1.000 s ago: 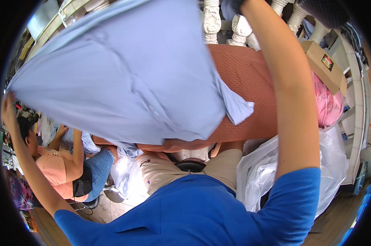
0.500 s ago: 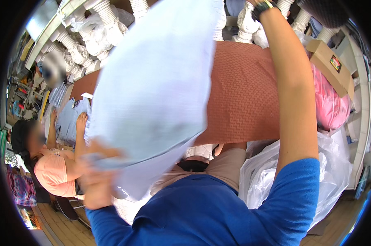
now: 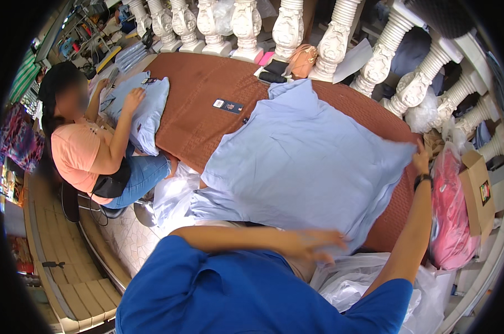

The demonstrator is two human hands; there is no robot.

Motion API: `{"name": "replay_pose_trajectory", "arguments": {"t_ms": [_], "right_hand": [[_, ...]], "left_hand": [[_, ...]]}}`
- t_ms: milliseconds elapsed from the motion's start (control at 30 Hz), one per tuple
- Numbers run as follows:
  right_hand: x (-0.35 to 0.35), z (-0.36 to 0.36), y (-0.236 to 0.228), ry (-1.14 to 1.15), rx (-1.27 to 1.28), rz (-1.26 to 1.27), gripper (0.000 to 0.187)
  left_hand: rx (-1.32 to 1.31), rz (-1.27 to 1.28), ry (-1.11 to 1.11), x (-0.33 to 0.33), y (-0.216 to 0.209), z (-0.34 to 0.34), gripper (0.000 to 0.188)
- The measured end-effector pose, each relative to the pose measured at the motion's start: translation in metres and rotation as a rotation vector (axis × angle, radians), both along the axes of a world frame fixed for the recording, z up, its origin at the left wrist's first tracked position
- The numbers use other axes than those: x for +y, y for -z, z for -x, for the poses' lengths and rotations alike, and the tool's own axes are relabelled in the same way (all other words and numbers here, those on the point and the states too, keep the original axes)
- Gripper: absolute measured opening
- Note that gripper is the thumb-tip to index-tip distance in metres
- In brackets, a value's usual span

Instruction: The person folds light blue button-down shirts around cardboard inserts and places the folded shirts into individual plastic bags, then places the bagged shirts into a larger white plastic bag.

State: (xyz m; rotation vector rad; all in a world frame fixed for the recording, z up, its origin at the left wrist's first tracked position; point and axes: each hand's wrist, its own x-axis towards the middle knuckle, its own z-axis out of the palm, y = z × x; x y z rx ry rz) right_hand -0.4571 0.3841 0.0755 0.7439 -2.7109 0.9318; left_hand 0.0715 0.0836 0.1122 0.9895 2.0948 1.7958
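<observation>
A light blue shirt (image 3: 319,161) lies spread across the brown cloth-covered table (image 3: 191,100) in front of me. Its collar end points to the far side, and one part hangs over the near edge at the left. My right hand (image 3: 422,157), with a dark wristband, pinches the shirt's right-hand corner. Across my body reaches my left hand (image 3: 319,245), blurred by motion. Its fingers are stretched apart just beside the shirt's near edge, with nothing visible in them.
At the left a seated co-worker (image 3: 76,147) handles another blue shirt (image 3: 152,111). A dark tag (image 3: 228,106) lies on the table. White balusters (image 3: 288,28) line the far side, with a tan bag (image 3: 303,60) there. Pink bagged goods (image 3: 449,211) and a cardboard box (image 3: 479,192) stand right.
The blue shirt, held up before me earlier, now lies on the table. My right hand has come down to the right. My left hand has swung from the left across my body, off the cloth.
</observation>
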Motion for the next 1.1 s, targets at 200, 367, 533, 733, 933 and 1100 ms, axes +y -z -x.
{"name": "replay_pose_trajectory", "arguments": {"t_ms": [200,367,533,733,933,1100], "right_hand": [[0.037,-0.110,0.082,0.313,-0.489,-0.463,0.078],[0.003,-0.227,0.022,0.514,-0.856,-0.698,0.083],[0.025,-0.241,0.059,0.373,-0.930,-0.159,0.054],[0.043,-0.262,0.110,0.486,-0.385,-0.092,0.061],[0.100,-0.214,0.103,0.508,-0.509,-0.183,0.045],[0.011,-0.137,0.065,0.603,-0.012,-0.301,0.056]], "left_hand": [[0.378,0.822,-1.421,-0.228,0.076,-0.037,0.057],[0.047,0.912,-1.527,-0.276,0.115,-0.080,0.046],[0.068,0.707,-1.599,-0.270,0.131,-0.073,0.031],[-0.132,0.492,-1.679,-0.260,0.090,-0.110,0.028],[0.014,0.923,-1.571,-0.290,0.105,-0.107,0.033],[0.001,0.390,-1.484,-0.305,0.056,0.052,0.040]]}}
